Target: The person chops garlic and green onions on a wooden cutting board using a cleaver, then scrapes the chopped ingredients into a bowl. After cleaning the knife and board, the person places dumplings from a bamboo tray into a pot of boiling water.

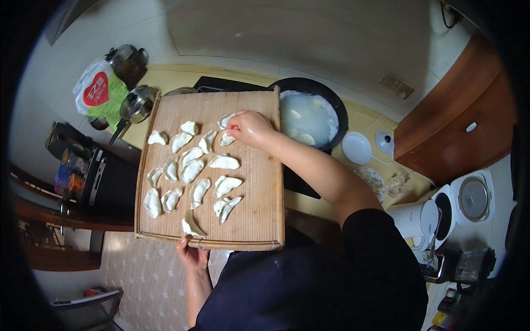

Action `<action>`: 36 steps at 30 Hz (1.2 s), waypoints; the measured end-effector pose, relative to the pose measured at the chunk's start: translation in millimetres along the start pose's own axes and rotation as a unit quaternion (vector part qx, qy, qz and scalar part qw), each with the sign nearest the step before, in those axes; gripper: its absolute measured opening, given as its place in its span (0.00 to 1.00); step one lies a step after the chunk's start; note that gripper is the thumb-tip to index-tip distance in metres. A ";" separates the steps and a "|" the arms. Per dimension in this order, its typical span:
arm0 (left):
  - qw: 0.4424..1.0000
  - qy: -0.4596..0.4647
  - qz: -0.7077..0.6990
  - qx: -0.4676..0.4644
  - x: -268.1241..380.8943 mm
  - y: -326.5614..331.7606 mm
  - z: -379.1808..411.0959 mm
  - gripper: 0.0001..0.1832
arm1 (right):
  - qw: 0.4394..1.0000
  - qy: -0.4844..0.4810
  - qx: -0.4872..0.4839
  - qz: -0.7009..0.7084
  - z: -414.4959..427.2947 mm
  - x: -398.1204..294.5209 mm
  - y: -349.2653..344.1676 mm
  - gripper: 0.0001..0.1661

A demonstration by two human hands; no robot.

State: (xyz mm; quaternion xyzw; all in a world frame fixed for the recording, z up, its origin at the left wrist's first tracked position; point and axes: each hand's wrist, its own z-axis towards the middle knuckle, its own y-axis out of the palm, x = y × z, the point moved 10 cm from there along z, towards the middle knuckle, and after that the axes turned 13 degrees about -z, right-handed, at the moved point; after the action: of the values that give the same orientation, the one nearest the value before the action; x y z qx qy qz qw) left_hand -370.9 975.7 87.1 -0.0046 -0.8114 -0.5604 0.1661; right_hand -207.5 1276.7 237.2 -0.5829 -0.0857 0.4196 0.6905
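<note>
A flat wooden slatted tray spans the middle of the view, with several raw dumplings spread over it. My left hand grips its near edge from below, close to one curved dumpling. Over the tray's far right part, my right hand has its fingertips on a dumpling; another dumpling lies just beyond the fingers. Right beside the tray, a black wok holds cloudy whitish liquid with a few pale pieces in it, perhaps dumplings.
Left of the tray stand a lidded saucepan, a glass-lidded pot and a plastic bag. On the right are a white bowl, a small lid, glassware, a white kettle and an open rice cooker.
</note>
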 end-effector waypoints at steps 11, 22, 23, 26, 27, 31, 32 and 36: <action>0.999 0.040 0.010 0.032 3.2 1.8 -1.5 0.29 | 0.903 0.228 -0.066 -0.358 -102.5 227.8 -52.1 0.08; 0.997 -0.043 0.013 -0.057 14.4 -4.7 3.0 0.30 | 0.977 0.066 0.156 -0.132 -40.1 58.3 -85.5 0.08; 0.999 -0.031 0.014 -0.032 14.5 -0.5 0.5 0.29 | 0.987 0.056 0.130 -0.079 -26.2 42.5 -68.9 0.09; 0.997 -0.054 -0.014 -0.058 16.5 -9.7 -1.9 0.30 | 0.989 0.024 0.091 -0.110 -5.6 4.3 -28.2 0.10; 0.997 -0.050 -0.019 -0.052 16.6 -8.9 -1.8 0.30 | 0.992 0.031 0.058 -0.109 2.3 4.6 -19.1 0.10; 0.999 -0.026 -0.005 -0.031 18.0 -3.2 -2.0 0.30 | 0.985 0.029 0.020 -0.170 5.7 9.9 -24.1 0.08; 0.999 -0.023 0.015 -0.024 18.1 -0.7 -4.4 0.30 | 0.982 0.060 0.033 -0.174 -1.8 20.5 -38.5 0.07; 1.000 -0.002 0.019 -0.018 26.1 -0.4 -8.2 0.31 | 0.950 0.163 0.064 -0.257 -42.9 91.4 -98.9 0.08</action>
State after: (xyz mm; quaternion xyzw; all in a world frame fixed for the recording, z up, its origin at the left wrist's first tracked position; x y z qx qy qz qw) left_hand -393.5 963.4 96.5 -0.0244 -0.8012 -0.5717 0.1750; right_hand -76.2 1310.4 276.9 -0.5562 -0.0917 0.1312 0.8155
